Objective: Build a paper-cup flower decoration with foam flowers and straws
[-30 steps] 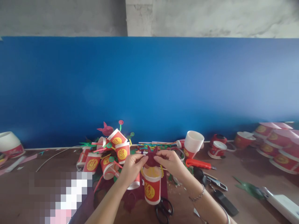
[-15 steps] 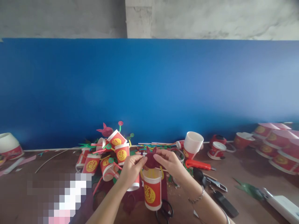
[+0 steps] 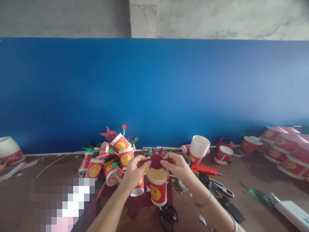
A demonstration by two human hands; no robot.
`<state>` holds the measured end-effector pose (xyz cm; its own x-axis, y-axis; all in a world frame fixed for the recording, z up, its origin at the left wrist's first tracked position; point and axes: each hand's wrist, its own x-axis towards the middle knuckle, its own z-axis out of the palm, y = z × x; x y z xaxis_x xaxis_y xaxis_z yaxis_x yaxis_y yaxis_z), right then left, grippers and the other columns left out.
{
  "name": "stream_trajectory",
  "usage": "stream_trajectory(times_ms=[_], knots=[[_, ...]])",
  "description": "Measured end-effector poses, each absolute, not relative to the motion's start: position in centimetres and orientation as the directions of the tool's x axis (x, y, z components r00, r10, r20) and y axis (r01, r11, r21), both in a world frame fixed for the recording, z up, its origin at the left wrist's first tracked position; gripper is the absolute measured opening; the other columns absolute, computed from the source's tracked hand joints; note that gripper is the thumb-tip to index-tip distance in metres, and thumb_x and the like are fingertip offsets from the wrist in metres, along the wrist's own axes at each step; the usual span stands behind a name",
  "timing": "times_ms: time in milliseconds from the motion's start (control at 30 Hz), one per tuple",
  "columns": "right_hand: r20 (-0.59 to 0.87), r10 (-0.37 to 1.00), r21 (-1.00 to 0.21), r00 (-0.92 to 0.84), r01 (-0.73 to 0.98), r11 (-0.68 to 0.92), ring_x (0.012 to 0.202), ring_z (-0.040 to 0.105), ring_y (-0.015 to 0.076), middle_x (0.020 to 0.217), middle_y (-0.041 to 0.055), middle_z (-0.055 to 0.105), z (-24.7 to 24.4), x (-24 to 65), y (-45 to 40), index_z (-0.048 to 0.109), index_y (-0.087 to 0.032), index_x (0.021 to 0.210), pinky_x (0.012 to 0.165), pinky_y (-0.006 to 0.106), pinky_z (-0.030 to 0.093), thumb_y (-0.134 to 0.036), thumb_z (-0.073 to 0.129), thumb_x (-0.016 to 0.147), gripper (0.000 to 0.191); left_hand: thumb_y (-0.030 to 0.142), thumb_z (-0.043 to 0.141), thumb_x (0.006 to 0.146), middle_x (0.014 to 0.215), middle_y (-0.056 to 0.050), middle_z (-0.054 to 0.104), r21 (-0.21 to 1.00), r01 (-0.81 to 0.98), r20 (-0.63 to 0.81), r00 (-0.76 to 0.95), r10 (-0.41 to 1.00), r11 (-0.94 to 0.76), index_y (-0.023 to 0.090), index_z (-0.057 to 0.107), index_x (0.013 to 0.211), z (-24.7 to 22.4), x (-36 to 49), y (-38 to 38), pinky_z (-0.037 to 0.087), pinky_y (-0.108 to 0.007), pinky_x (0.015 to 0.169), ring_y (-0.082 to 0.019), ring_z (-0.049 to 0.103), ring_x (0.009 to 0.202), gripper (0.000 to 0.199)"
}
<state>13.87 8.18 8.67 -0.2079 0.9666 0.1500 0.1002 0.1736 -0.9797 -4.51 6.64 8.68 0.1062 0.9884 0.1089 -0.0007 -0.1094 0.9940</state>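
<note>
Between my two hands is a dark red paper cutout (image 3: 156, 162) shaped like an animal head with two pointed ears. My left hand (image 3: 137, 170) pinches its left edge with thumb and finger. The right edge is pinched the same way by my right hand (image 3: 175, 166), whose wrist wears a bracelet. Right below the cutout hangs or stands a red and white paper cup (image 3: 158, 190) with a round yellow emblem and yellow strips at its rim. Whether the cutout is joined to the cup I cannot tell. Black-handled scissors (image 3: 169, 217) lie just under the cup.
Decorated cups (image 3: 125, 158) are heaped at the left behind my hand. A white stack of cups (image 3: 200, 146), a red utility knife (image 3: 205, 169) and a dark key fob (image 3: 230, 208) lie at the right. Dark red paper (image 3: 170, 196) lies under the cup; a blue partition (image 3: 154, 90) rises behind.
The cup's base has swung up and away from me, uncovering more of the scissors. The cutout has tilted so its ears show more, with both hands still pinching its edges.
</note>
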Motion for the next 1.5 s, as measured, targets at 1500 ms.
stream_trajectory(times_ms=[1500], knots=[[0.265, 0.956, -0.927, -0.122, 0.241, 0.288, 0.058, 0.051, 0.0135, 0.062, 0.0007, 0.060, 9.7, 12.7, 6.8, 0.064, -0.015, 0.066, 0.053, 0.024, 0.039, -0.030, 0.061, 0.075, 0.018, 0.043, 0.071, 0.063, 0.043, 0.004, 0.051, 0.995, 0.102, -0.002, 0.152, 0.988, -0.014, 0.015, 0.065, 0.062, 9.1, -4.3, 6.2, 0.026, -0.021, 0.042, -0.008, 0.039, 0.040, 0.029]])
